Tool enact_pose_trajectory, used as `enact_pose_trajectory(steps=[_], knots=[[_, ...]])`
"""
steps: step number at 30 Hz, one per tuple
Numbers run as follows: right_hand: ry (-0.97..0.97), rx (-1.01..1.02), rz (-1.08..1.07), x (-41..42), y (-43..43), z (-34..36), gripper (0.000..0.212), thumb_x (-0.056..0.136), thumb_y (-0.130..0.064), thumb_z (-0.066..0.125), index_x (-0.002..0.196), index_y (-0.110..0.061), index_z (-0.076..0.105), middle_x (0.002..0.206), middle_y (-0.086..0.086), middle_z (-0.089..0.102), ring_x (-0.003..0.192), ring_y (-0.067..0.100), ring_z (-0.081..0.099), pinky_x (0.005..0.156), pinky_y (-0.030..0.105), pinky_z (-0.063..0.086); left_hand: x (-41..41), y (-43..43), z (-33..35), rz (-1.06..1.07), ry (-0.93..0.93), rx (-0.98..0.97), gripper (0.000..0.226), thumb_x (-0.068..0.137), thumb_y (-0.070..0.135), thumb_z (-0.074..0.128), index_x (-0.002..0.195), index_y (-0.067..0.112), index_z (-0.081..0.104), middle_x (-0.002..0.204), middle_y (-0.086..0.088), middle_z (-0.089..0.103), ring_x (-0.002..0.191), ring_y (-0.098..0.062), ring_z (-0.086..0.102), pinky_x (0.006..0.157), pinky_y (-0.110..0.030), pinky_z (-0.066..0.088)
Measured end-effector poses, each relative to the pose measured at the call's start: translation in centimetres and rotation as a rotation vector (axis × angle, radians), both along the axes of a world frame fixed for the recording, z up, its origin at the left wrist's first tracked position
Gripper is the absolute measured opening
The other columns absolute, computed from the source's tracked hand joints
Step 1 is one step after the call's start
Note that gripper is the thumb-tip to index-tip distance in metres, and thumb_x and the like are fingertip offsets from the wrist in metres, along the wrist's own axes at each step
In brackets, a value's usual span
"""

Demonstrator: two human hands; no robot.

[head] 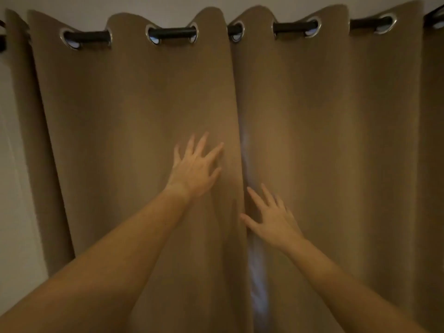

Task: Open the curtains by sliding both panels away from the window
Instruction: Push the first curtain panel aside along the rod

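Two tan curtain panels hang by metal eyelets from a black rod (173, 32). The left panel (125, 131) and the right panel (336, 131) meet in the middle, where a thin pale gap (257, 272) of light shows between their edges. My left hand (195, 168) is spread flat with fingers apart against the left panel, close to its inner edge. Lower down, my right hand (271, 218) is open too, with its fingers at the inner edge of the right panel. Neither hand grips the cloth.
A pale wall (14, 188) shows to the left of the curtains and above the rod. A dark rod bracket (2, 39) sits at the far left. The right panel runs on past the frame's right edge.
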State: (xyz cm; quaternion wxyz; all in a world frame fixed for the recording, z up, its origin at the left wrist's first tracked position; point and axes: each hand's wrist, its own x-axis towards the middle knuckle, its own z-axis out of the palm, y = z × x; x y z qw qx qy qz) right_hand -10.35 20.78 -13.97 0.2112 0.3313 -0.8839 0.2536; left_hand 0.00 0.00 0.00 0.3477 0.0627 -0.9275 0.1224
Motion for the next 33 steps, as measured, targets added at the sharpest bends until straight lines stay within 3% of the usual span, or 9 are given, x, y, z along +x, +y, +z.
enact_pose_trajectory(steps=[9,18,27,33], knots=[[0.096,-0.103,0.145,-5.4,-6.2,-4.6,0.092,0.099,-0.075,0.051,0.168,-0.052,-0.005,0.182,-0.001,-0.009,0.166,0.031,-0.002,0.132,0.046,0.018,-6.7,-0.6,0.7,-0.02,0.068,-0.148,0.071,0.113,0.07,0.034,0.176,0.053,0.005,0.188,0.003,-0.013,0.174,-0.035,-0.013,0.13,-0.085,0.003],[0.131,-0.056,0.284,-10.5,-11.7,-5.2,0.092,0.093,-0.086,0.027,0.163,-0.054,-0.023,0.181,-0.002,-0.02,0.165,0.027,-0.008,0.131,0.061,0.012,-14.9,-1.9,0.8,0.079,0.153,-0.3,0.078,0.108,0.081,0.028,0.175,0.053,0.001,0.188,0.0,-0.016,0.174,-0.038,-0.015,0.124,-0.091,0.004],[0.141,-0.004,0.427,-14.2,-16.6,-5.4,0.096,0.092,-0.086,0.034,0.16,-0.057,-0.027,0.179,-0.008,-0.025,0.164,0.023,-0.016,0.129,0.066,-0.003,-17.8,-6.2,-0.1,0.302,0.196,-0.34,0.085,0.105,0.085,0.028,0.177,0.048,0.0,0.187,-0.002,-0.02,0.173,-0.038,-0.017,0.125,-0.09,0.002],[0.154,-0.094,0.552,-13.9,-20.3,-6.1,0.095,0.094,-0.086,0.037,0.164,-0.056,-0.02,0.181,-0.009,-0.016,0.165,0.022,-0.012,0.13,0.062,-0.001,-17.3,-9.9,-0.3,0.39,0.236,-0.397,0.092,0.103,0.084,0.043,0.177,0.048,0.003,0.188,-0.004,-0.012,0.175,-0.039,-0.009,0.125,-0.09,0.006]])
